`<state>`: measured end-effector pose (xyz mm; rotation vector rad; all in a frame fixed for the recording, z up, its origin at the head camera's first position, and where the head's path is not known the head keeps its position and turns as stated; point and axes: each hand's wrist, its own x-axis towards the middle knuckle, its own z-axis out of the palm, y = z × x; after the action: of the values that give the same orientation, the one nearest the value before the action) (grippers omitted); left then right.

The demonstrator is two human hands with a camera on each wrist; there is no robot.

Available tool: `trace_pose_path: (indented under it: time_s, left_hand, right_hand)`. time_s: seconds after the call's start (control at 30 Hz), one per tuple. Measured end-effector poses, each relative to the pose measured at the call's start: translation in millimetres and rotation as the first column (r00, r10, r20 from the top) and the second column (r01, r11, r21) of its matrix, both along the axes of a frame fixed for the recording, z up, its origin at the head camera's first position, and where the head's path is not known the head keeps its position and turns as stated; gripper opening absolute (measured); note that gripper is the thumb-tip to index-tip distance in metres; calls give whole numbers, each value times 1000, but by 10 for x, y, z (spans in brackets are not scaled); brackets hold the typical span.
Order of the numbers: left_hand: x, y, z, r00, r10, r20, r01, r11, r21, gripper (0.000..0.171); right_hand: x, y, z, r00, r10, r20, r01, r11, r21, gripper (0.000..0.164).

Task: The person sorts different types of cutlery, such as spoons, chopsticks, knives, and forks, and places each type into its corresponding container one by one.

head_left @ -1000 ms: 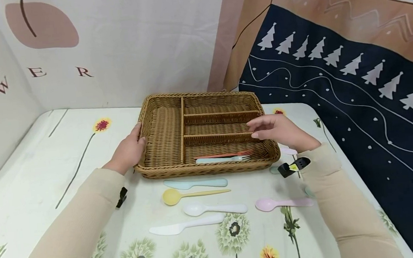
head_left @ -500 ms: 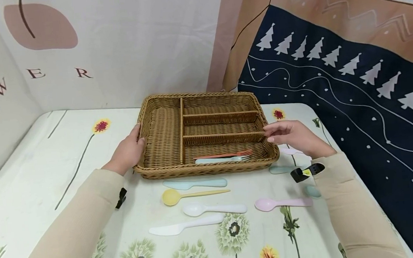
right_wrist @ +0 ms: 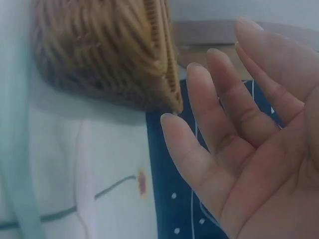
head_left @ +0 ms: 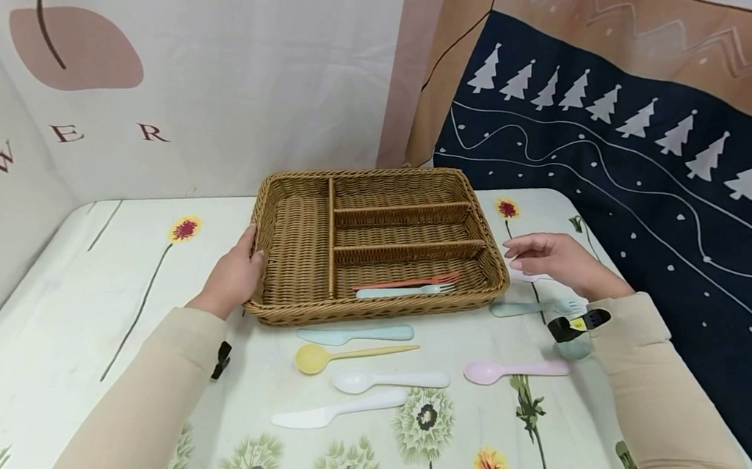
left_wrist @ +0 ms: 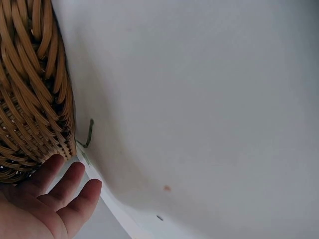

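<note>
Wicker basket (head_left: 368, 308): was woven in brown, rounded at the corners, divided into one left compartment and three right ones; was placed toward the worktop's (head_left: 120, 269) back.
Lettering: "W", "E", "R" were printed on the wall cloth (head_left: 239, 91).
Long axis: was laid left to right; the red fork (head_left: 387, 285) and pale-blue fork (head_left: 397, 291) inside were pointed rightward.
Left hand (head_left: 232, 277): was rested against the basket's left side, fingers apart.
Right hand (head_left: 560, 260): was held beside the right end, fingers apart, loosely curved.

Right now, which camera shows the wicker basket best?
The head view: it shows nearly the whole wicker basket from above. The left wrist view shows only part of its side; the right wrist view, a blurred corner.
</note>
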<state>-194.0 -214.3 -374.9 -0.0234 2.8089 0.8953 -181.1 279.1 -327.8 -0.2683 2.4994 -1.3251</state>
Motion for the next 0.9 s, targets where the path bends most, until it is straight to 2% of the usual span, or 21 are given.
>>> trace_pose_path:
  time_s: [0.3, 0.57, 0.9]
  left_hand:
    - [4, 10, 12, 1000, 5, 1, -5, 1000, 0, 60]
    - [5, 14, 13, 1000, 0, -5, 0, 1000, -4, 60]
    - [11, 9, 20, 1000, -3, 2, 3, 1000, 5, 61]
  right_hand:
    - [21, 174, -167, 999, -23, 22, 23, 1000, 7, 49]
    - [51, 277, -277, 997, -33, 69, 27, 996, 82, 48]
    - [36, 327, -389, 997, 22, 79, -34, 989, 143, 41]
